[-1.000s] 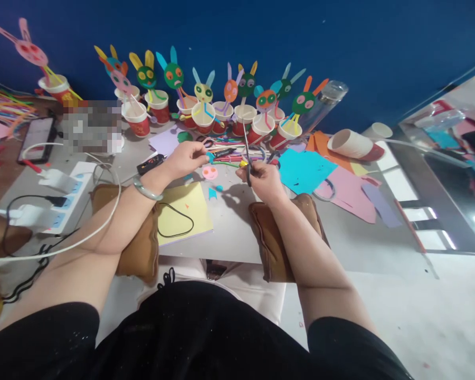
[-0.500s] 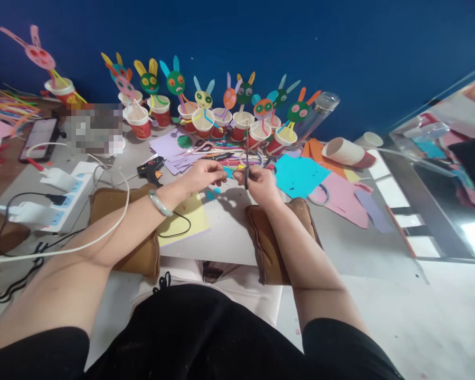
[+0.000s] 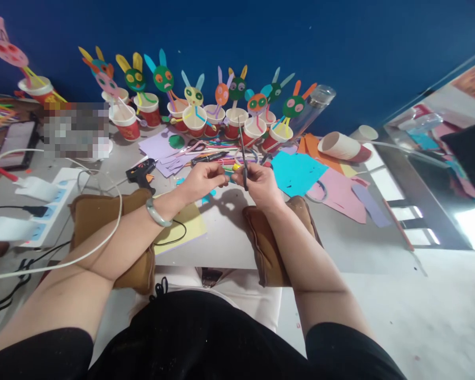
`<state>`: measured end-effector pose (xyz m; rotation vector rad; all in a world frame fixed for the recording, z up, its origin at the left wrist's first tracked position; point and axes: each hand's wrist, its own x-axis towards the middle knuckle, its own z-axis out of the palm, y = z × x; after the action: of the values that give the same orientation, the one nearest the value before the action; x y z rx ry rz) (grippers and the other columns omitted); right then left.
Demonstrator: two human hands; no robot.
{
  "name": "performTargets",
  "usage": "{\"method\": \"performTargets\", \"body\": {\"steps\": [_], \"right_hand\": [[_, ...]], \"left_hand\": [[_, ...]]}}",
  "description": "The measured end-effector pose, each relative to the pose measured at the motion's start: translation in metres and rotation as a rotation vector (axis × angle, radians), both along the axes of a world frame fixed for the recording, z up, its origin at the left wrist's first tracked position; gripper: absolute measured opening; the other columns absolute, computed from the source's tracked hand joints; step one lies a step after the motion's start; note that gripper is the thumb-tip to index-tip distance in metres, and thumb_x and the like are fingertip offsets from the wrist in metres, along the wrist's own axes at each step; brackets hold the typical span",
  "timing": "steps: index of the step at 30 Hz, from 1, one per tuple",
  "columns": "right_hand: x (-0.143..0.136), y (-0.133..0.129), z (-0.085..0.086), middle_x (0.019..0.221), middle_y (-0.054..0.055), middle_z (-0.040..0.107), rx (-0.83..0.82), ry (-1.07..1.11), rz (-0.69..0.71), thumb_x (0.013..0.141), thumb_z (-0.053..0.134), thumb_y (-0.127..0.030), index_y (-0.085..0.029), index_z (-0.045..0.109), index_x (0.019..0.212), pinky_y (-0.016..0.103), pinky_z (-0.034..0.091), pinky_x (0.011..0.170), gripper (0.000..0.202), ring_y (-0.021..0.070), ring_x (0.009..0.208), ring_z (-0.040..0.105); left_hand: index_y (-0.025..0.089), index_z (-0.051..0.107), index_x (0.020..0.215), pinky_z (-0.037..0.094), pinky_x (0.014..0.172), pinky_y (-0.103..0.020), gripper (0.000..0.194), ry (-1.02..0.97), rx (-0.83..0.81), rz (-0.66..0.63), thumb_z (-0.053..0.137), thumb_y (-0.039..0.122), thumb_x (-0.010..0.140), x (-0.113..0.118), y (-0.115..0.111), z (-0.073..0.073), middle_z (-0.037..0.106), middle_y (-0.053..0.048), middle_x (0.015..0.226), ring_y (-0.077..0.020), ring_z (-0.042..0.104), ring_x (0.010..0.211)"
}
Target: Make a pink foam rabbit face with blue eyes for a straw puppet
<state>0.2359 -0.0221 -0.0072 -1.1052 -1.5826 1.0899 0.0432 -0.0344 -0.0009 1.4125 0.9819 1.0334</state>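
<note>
Pinched between the fingertips of my left hand (image 3: 206,182) is a small piece of blue paper (image 3: 230,176), mostly covered by the fingers. My right hand (image 3: 261,184) grips a pair of scissors (image 3: 243,150) whose blades point up and away from me. Its fingertips come very close to the blue paper; whether they touch it I cannot tell. Blue paper scraps (image 3: 209,197) lie on the table just below my left hand. Under my forearms are two brown cushions (image 3: 106,211) on the table edge.
Red paper cups (image 3: 126,129) with paper rabbit figures stand in a row along the blue wall. A glue gun (image 3: 141,171) lies left of my hands, near a power strip (image 3: 59,198) with looping cables. Blue sheets (image 3: 296,171) and a pink sheet (image 3: 342,195) lie to the right.
The view has turned slightly, so the cups and power strip appear farther left. Less of the blue paper shows between my hands, which have come slightly closer together.
</note>
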Motion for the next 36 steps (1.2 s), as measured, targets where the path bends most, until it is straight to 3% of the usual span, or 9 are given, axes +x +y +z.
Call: {"method": "performTargets", "body": {"steps": [7,12,16,20,27,31,36], "right_hand": [[0.000,-0.006,0.003,0.066,-0.002,0.058,0.026,0.002,0.016,0.072,0.087,-0.050,-0.018,0.067,0.071,0.028,0.039,0.061,0.038,0.0116,0.064,0.047],[-0.001,-0.007,0.004,0.069,-0.001,0.060,0.016,-0.022,0.025,0.073,0.086,-0.053,-0.019,0.067,0.072,0.030,0.042,0.064,0.039,0.0130,0.067,0.049],[-0.003,-0.010,0.008,0.071,0.000,0.059,0.005,-0.047,-0.017,0.073,0.084,-0.060,-0.020,0.065,0.074,0.032,0.044,0.066,0.045,0.0146,0.068,0.049],[-0.001,-0.012,0.013,0.073,0.000,0.059,0.058,-0.067,-0.056,0.076,0.081,-0.070,-0.022,0.061,0.078,0.033,0.045,0.069,0.052,0.0151,0.068,0.050],[0.003,-0.012,0.014,0.102,0.010,0.070,0.115,-0.250,0.261,0.077,0.072,-0.083,-0.021,0.060,0.087,0.038,0.048,0.089,0.063,0.0256,0.098,0.064],[0.003,-0.010,0.010,0.093,0.009,0.068,0.103,-0.359,0.380,0.079,0.062,-0.091,-0.020,0.060,0.087,0.037,0.045,0.081,0.071,0.0234,0.087,0.061],[0.002,-0.011,0.010,0.081,0.004,0.060,0.103,-0.424,0.418,0.081,0.055,-0.094,-0.020,0.056,0.080,0.033,0.040,0.073,0.074,0.0184,0.076,0.051]], "left_hand": [[0.017,0.065,0.072,0.041,0.059,-0.025,0.030,-0.009,-0.010,0.050,0.084,0.040,0.069,-0.001,-0.006,0.002,0.063,0.001,0.068,-0.0101,0.052,0.063],[0.018,0.066,0.070,0.038,0.059,-0.026,0.022,0.019,0.023,0.027,0.077,0.035,0.075,0.002,-0.007,-0.002,0.061,0.002,0.066,-0.0102,0.048,0.062],[0.019,0.064,0.068,0.037,0.060,-0.027,0.026,-0.018,-0.007,0.012,0.079,0.037,0.076,0.001,-0.008,0.000,0.059,0.002,0.064,-0.0109,0.049,0.063],[0.020,0.063,0.069,0.041,0.063,-0.028,0.031,-0.131,-0.008,0.126,0.084,0.042,0.075,-0.003,-0.007,0.005,0.061,0.002,0.067,-0.0117,0.053,0.066],[0.020,0.062,0.072,0.048,0.069,-0.027,0.031,-0.364,-0.064,0.280,0.086,0.040,0.074,-0.006,-0.005,0.010,0.069,0.001,0.073,-0.0131,0.064,0.073],[0.020,0.062,0.072,0.045,0.061,-0.026,0.031,-0.396,-0.063,0.307,0.086,0.040,0.070,-0.004,-0.005,0.010,0.070,0.001,0.072,-0.0107,0.059,0.065],[0.022,0.060,0.075,0.042,0.058,-0.027,0.030,-0.367,-0.059,0.285,0.083,0.042,0.073,-0.004,-0.006,0.006,0.068,0.002,0.073,-0.0103,0.055,0.062]]}}
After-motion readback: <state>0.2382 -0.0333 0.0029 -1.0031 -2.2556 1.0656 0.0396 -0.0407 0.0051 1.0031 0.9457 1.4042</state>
